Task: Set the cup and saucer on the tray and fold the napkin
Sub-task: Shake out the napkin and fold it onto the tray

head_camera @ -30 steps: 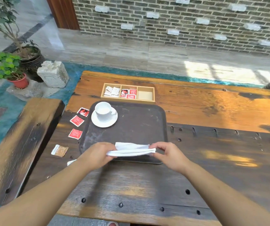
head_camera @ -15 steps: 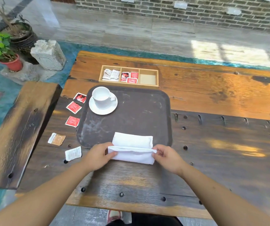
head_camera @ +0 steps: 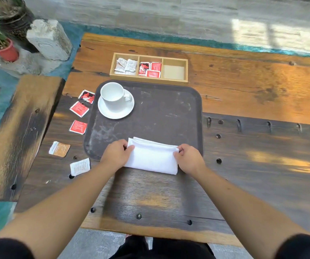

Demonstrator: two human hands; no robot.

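A white cup (head_camera: 113, 95) stands upright on a white saucer (head_camera: 125, 111) in the far left corner of the dark brown tray (head_camera: 161, 116). A folded white napkin (head_camera: 152, 158) lies across the tray's near edge, half on the wooden table. My left hand (head_camera: 116, 153) pinches the napkin's far left corner. My right hand (head_camera: 188, 158) pinches its far right corner. Both hands press the upper fold down flat.
A wooden box (head_camera: 149, 67) of white and red sachets sits beyond the tray. Loose red sachets (head_camera: 79, 108), an orange one (head_camera: 59, 148) and a white one (head_camera: 80, 166) lie left of the tray. A wooden bench (head_camera: 19, 131), a stone block (head_camera: 48, 39) and potted plants stand at left.
The napkin was lifted as a thin strip, then laid down and folded over. My hands moved its upper layer away from me onto the tray edge. The camera tilted down.
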